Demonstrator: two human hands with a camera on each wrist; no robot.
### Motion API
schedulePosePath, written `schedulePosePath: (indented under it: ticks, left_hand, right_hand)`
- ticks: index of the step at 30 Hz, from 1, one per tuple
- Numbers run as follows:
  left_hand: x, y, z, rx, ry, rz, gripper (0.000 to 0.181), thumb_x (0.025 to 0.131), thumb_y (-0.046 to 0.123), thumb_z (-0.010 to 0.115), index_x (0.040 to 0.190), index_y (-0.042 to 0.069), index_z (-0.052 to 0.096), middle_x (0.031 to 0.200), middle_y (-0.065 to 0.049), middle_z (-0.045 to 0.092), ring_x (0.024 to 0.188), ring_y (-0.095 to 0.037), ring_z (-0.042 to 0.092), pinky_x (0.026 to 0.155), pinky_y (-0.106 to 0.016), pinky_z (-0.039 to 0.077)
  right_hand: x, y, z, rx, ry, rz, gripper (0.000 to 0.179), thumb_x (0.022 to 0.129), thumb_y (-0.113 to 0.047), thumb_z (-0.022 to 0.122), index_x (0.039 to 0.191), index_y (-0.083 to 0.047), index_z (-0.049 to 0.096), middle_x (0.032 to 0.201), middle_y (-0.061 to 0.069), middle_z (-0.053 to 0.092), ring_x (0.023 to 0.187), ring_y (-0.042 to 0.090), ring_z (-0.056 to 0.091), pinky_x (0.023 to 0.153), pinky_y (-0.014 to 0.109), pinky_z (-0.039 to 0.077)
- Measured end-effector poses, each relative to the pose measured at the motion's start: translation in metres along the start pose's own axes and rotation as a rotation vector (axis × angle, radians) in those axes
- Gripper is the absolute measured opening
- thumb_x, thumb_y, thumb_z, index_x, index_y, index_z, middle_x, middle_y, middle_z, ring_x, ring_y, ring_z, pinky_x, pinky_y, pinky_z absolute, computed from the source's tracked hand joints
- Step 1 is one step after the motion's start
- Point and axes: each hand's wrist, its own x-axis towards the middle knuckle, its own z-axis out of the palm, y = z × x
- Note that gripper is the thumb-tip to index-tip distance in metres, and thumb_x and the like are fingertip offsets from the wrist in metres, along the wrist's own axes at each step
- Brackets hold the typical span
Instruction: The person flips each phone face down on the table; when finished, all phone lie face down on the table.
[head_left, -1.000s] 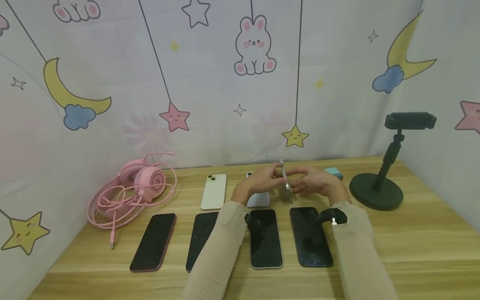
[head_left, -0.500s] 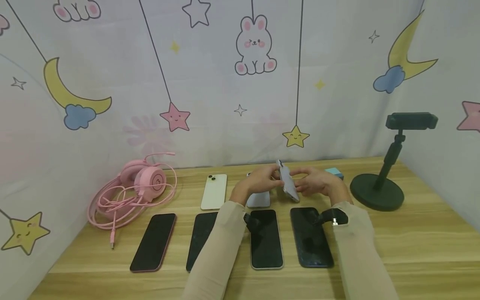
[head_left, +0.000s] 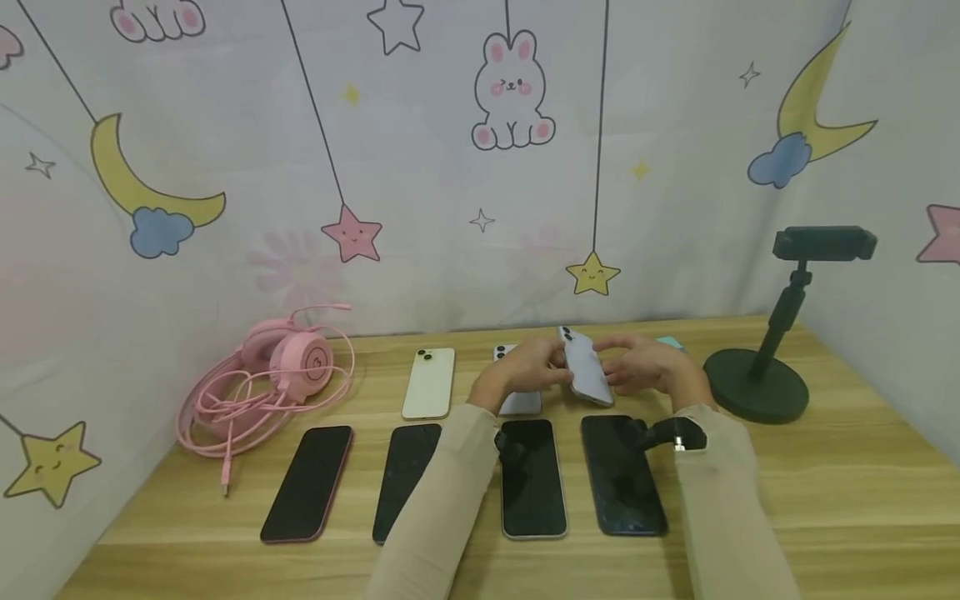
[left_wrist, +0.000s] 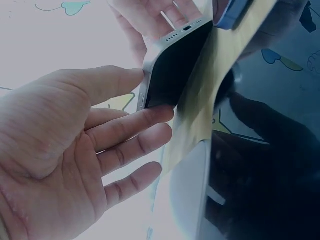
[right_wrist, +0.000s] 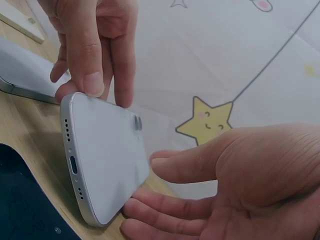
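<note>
My left hand pinches one long edge of a pale smartphone between thumb and fingers. Its light back with the cameras faces up, tilted above the wooden table. In the left wrist view the dark screen of this smartphone shows from beneath, with the index fingertip against it. On the opposite side, my right hand has its fingers loosely extended; in the right wrist view its fingertips lie right at the smartphone's lower edge. Another pale smartphone lies back-up, partly covered by my left hand.
A cream smartphone lies back-up behind a front row of dark-screened smartphones. A pink headset with coiled cable sits left, a dark stand right. A light-blue item peeks out behind my right hand.
The pale smartphone has turned from edge-on to showing its back, tilting over toward the table on the right. My left hand keeps its grip; my right hand has shifted slightly right.
</note>
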Motion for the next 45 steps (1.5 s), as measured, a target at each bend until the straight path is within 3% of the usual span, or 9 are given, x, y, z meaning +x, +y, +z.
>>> schedulePosePath:
  ticks: [6, 12, 19, 26, 30, 32, 35, 39, 45]
  left_hand:
    - [0.003, 0.000, 0.004, 0.021, -0.005, -0.002, 0.046, 0.098, 0.021, 0.065, 0.138, 0.000, 0.054, 0.111, -0.009, 0.071, 0.082, -0.011, 0.060, 0.073, -0.024, 0.047]
    - [0.004, -0.001, 0.007, 0.025, -0.019, -0.006, 0.028, 0.097, 0.020, 0.066, 0.119, 0.002, 0.062, 0.104, -0.007, 0.070, 0.076, -0.010, 0.055, 0.071, -0.025, 0.044]
    - [0.004, 0.001, 0.008, 0.039, -0.012, 0.002, 0.015, 0.097, 0.020, 0.066, 0.101, 0.006, 0.060, 0.086, -0.001, 0.061, 0.070, -0.012, 0.050, 0.064, -0.025, 0.040]
    - [0.005, 0.002, 0.008, 0.079, -0.022, -0.011, 0.014, 0.096, 0.020, 0.067, 0.094, 0.008, 0.060, 0.092, -0.003, 0.067, 0.073, -0.013, 0.052, 0.066, -0.025, 0.041]
    - [0.005, 0.001, 0.009, 0.049, -0.032, -0.012, 0.023, 0.097, 0.020, 0.066, 0.087, 0.006, 0.052, 0.083, -0.003, 0.061, 0.067, -0.014, 0.049, 0.063, -0.025, 0.039]
    - [0.004, 0.001, 0.009, 0.037, -0.041, -0.015, 0.023, 0.098, 0.021, 0.065, 0.090, 0.003, 0.053, 0.083, -0.006, 0.061, 0.068, -0.015, 0.049, 0.063, -0.026, 0.039]
    - [0.002, 0.002, 0.008, 0.014, -0.056, -0.033, 0.030, 0.099, 0.022, 0.064, 0.116, -0.002, 0.061, 0.101, -0.012, 0.069, 0.084, -0.016, 0.061, 0.073, -0.026, 0.047]
    - [-0.002, 0.005, 0.004, -0.035, -0.083, -0.059, 0.057, 0.101, 0.023, 0.062, 0.149, -0.001, 0.044, 0.132, -0.016, 0.063, 0.118, -0.022, 0.061, 0.095, -0.034, 0.049]
    - [-0.003, 0.006, 0.002, -0.057, -0.112, -0.055, 0.055, 0.101, 0.022, 0.061, 0.149, -0.001, 0.044, 0.135, -0.015, 0.061, 0.120, -0.022, 0.061, 0.097, -0.034, 0.049]
  right_hand:
    - [-0.002, 0.003, -0.004, 0.008, 0.014, 0.000, 0.055, 0.101, -0.004, 0.051, 0.152, 0.003, 0.032, 0.130, 0.023, 0.049, 0.100, 0.024, 0.060, 0.087, 0.038, 0.053]
    - [-0.004, 0.003, -0.005, 0.011, 0.028, 0.001, 0.054, 0.101, -0.004, 0.051, 0.152, 0.003, 0.033, 0.131, 0.023, 0.049, 0.097, 0.023, 0.060, 0.086, 0.038, 0.054]
    - [-0.004, 0.004, -0.006, 0.013, 0.041, 0.005, 0.054, 0.101, -0.004, 0.051, 0.152, 0.003, 0.033, 0.126, 0.021, 0.050, 0.095, 0.022, 0.060, 0.084, 0.037, 0.054]
    - [-0.005, 0.006, -0.006, 0.043, 0.034, 0.002, 0.054, 0.102, -0.003, 0.050, 0.152, 0.003, 0.031, 0.125, 0.021, 0.052, 0.095, 0.021, 0.061, 0.085, 0.036, 0.054]
    - [-0.005, 0.008, -0.007, 0.062, 0.036, 0.009, 0.055, 0.102, -0.005, 0.052, 0.152, 0.003, 0.030, 0.127, 0.022, 0.054, 0.099, 0.022, 0.062, 0.087, 0.036, 0.054]
    - [-0.006, 0.009, -0.007, 0.072, 0.033, 0.013, 0.056, 0.102, -0.005, 0.053, 0.153, 0.003, 0.029, 0.128, 0.023, 0.054, 0.101, 0.022, 0.062, 0.088, 0.037, 0.054]
    - [-0.006, 0.011, -0.007, 0.084, 0.033, 0.014, 0.057, 0.102, -0.006, 0.053, 0.153, 0.003, 0.029, 0.126, 0.022, 0.056, 0.101, 0.022, 0.063, 0.089, 0.038, 0.054]
    - [-0.007, 0.011, -0.009, 0.088, 0.034, 0.003, 0.057, 0.103, -0.006, 0.052, 0.154, 0.003, 0.028, 0.122, 0.022, 0.059, 0.100, 0.021, 0.063, 0.089, 0.038, 0.054]
    - [-0.008, 0.012, -0.010, 0.126, 0.035, 0.018, 0.057, 0.102, -0.004, 0.052, 0.154, 0.002, 0.028, 0.123, 0.024, 0.059, 0.100, 0.022, 0.064, 0.089, 0.039, 0.054]
